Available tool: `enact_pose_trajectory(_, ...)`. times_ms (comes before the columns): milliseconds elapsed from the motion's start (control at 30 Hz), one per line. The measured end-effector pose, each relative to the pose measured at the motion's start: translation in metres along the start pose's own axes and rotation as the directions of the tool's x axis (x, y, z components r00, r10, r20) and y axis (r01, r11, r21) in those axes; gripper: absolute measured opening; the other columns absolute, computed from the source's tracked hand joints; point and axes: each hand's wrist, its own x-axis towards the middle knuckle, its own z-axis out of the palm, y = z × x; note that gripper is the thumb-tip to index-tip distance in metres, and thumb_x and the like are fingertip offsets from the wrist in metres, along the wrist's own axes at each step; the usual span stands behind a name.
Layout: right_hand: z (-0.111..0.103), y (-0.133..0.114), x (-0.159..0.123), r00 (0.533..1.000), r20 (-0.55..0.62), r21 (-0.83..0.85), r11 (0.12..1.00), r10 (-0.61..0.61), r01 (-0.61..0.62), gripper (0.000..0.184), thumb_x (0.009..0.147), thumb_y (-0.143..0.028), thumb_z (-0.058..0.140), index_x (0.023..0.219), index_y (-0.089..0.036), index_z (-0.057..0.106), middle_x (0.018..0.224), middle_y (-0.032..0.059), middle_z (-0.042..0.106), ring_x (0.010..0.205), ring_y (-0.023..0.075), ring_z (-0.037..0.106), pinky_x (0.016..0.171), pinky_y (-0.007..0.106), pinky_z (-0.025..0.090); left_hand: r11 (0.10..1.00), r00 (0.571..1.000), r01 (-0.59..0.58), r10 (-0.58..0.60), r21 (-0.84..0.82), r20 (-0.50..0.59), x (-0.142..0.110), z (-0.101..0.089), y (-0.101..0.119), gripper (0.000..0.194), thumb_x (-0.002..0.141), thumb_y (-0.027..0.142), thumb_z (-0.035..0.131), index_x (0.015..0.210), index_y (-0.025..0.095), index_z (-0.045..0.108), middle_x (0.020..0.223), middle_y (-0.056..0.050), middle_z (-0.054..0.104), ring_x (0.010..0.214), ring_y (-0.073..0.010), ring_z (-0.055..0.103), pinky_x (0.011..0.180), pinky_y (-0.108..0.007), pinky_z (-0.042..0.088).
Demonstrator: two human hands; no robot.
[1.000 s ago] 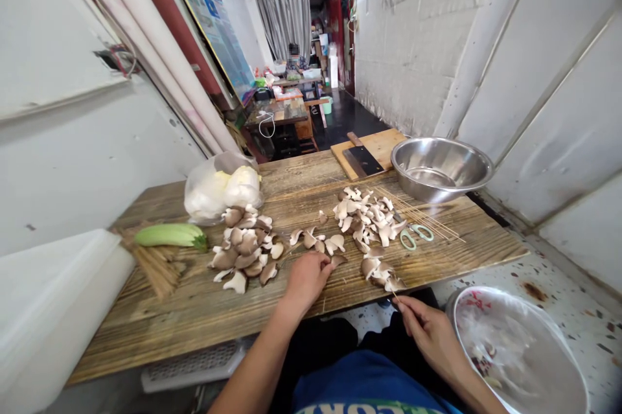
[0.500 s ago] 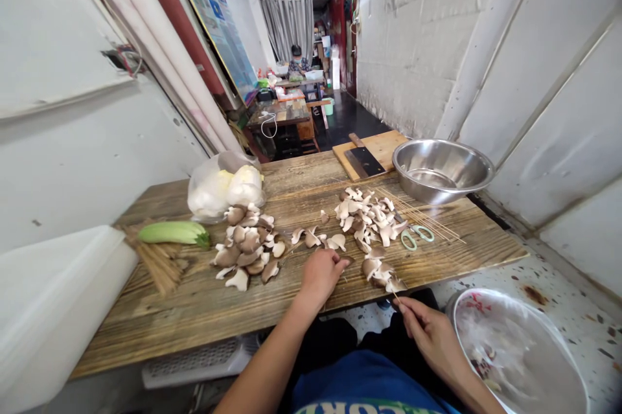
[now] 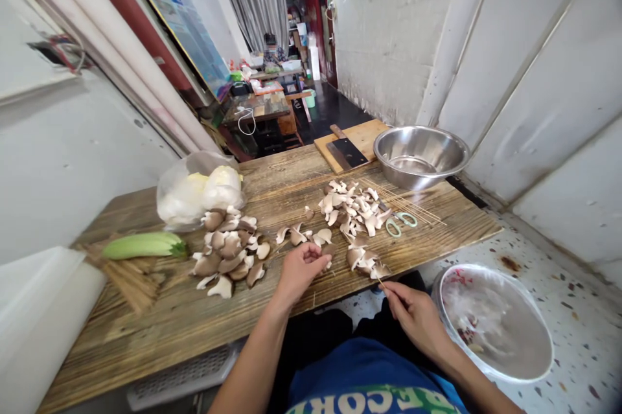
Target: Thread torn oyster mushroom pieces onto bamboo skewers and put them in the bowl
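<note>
My right hand (image 3: 412, 311) pinches the lower end of a thin wooden skewer (image 3: 381, 284) at the table's front edge. Oyster mushroom pieces (image 3: 363, 260) are threaded along it, pointing away from me. To the left, my left hand (image 3: 302, 273) is closed, thumb against fingers, on a single oyster mushroom (image 3: 329, 251) just above the wood. Beyond that hand lie a few loose mushrooms (image 3: 296, 234). One mushroom heap (image 3: 230, 251) sits to the left; another heap of torn pieces (image 3: 352, 205) lies behind the skewer.
Green-handled scissors (image 3: 402, 223) and bare skewers (image 3: 408, 200) lie right of the heap. Behind stand a steel basin (image 3: 422, 156) and a cleaver (image 3: 347, 151) on a board (image 3: 372, 135). Leftward are bagged cabbages (image 3: 221, 188) and a green gourd (image 3: 143, 245). A lined bin (image 3: 493, 323) stands on the floor.
The view has swung right, so things sit further left. My left hand has turned, bringing the mushroom in its pinch into clearer view. My right hand keeps its hold on the skewer.
</note>
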Motion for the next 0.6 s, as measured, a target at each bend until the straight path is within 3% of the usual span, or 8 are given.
enact_pose_trajectory(200,0.001,-0.002,-0.001,1.0,-0.007,0.0,1.0,-0.016,0.016,0.038,0.091,-0.038,0.04,0.098,-0.014,0.068,0.063,0.0034,0.065,0.054,0.0136,0.058,0.05,0.02,0.045,0.945,0.985,0.152,-0.119,-0.291,0.129,-0.003,0.002,0.007,0.045,0.06,0.023,0.075,0.1,0.012,0.057,0.063,0.003,0.057,0.055,-0.0095,0.056,0.053,-0.021,0.045)
enact_pose_trajectory(333,0.001,-0.004,-0.002,1.0,-0.005,-0.002,1.0,-0.017,0.017,0.039,0.09,-0.04,0.04,0.099,-0.014,0.068,0.06,0.0033,0.064,0.053,0.0144,0.058,0.049,0.021,0.046,0.809,0.962,0.24,-0.124,-0.537,0.243,0.0,-0.003,0.007,0.031,0.064,0.014,0.072,0.092,0.011,0.06,0.068,0.0,0.06,0.059,-0.0079,0.057,0.058,-0.019,0.048)
enact_pose_trajectory(467,0.0,-0.011,-0.007,0.999,0.003,-0.021,0.999,-0.043,0.043,0.04,0.09,-0.04,0.04,0.098,-0.015,0.069,0.053,0.0018,0.06,0.05,0.0146,0.057,0.051,0.021,0.047,0.635,0.97,0.239,-0.113,-0.735,0.218,0.003,-0.007,0.008,0.02,0.067,0.008,0.068,0.083,0.015,0.057,0.072,-0.001,0.061,0.066,-0.0087,0.06,0.064,-0.02,0.051)
enact_pose_trajectory(600,-0.001,-0.017,-0.014,0.996,0.01,-0.042,0.995,-0.087,0.088,0.039,0.091,-0.039,0.04,0.097,-0.015,0.07,0.05,0.0003,0.057,0.047,0.0134,0.056,0.051,0.02,0.048,0.574,0.974,0.226,-0.123,-0.787,0.19,0.005,-0.007,0.009,0.019,0.07,0.007,0.065,0.086,0.015,0.058,0.075,-0.001,0.061,0.069,-0.009,0.06,0.067,-0.021,0.051)
